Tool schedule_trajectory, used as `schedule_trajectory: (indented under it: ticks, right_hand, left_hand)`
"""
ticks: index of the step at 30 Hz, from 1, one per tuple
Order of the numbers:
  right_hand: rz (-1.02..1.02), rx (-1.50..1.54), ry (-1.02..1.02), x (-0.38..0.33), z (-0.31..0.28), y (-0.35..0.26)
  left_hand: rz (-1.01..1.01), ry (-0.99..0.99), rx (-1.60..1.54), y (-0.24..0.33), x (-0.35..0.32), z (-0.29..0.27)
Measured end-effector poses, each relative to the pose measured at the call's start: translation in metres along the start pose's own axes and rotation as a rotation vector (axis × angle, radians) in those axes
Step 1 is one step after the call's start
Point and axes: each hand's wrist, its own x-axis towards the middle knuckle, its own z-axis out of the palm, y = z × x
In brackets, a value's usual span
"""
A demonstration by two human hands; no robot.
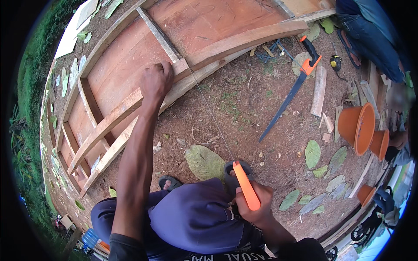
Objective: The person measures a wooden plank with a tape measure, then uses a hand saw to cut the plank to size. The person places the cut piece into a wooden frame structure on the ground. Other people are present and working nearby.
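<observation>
My right hand (257, 201) is closed round the orange handle of a handsaw (247, 186). Seen edge-on, the saw's thin blade runs up and away to a long wooden plank (235, 42), meeting it just right of my left hand. That plank lies over a wooden frame (101, 167) backed with reddish-brown board (191, 24). My left hand (156, 81) is closed on the plank, its knuckles up and its fingertips partly hidden.
A second handsaw (285, 102) lies on the soil, near a tape measure (335, 62) and a wood offcut (319, 90). Orange pots (355, 128) stand at the right. Another person's jeans (370, 39) show at upper right. Large leaves (204, 163) lie about.
</observation>
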Motion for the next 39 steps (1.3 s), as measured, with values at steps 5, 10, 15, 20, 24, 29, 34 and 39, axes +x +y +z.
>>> schedule_trajectory:
  ticks: [5, 10, 15, 20, 24, 29, 34, 39]
  right_hand:
    - [-0.065, 0.076, 0.063, 0.131, 0.063, -0.006]
    - [-0.132, 0.145, 0.169, 0.149, 0.072, -0.011]
    - [-0.259, -0.17, 0.247, 0.018, 0.002, 0.04]
    - [-0.065, -0.401, 0.329, -0.037, -0.025, 0.104]
    - [0.038, -0.571, 0.205, -0.061, -0.039, 0.133]
    - [0.019, -0.345, 0.27, -0.051, -0.058, 0.15]
    - [0.132, 0.133, 0.301, 0.055, -0.042, 0.141]
    - [0.515, 0.651, 0.09, 0.171, -0.008, 0.129]
  left_hand:
    - [0.013, 0.033, -0.027, 0.003, -0.009, 0.005]
    - [0.057, 0.032, -0.018, 0.015, -0.006, -0.002]
    - [0.04, 0.031, -0.029, 0.003, -0.004, -0.005]
    - [0.142, -0.092, -0.022, 0.014, -0.011, -0.019]
    - [0.356, -0.022, -0.003, 0.003, -0.056, -0.011]
    - [0.495, 0.132, 0.209, -0.015, -0.092, 0.001]
    - [0.43, 0.002, 0.192, -0.041, -0.105, -0.001]
    - [0.422, 0.002, 0.196, -0.048, -0.108, -0.003]
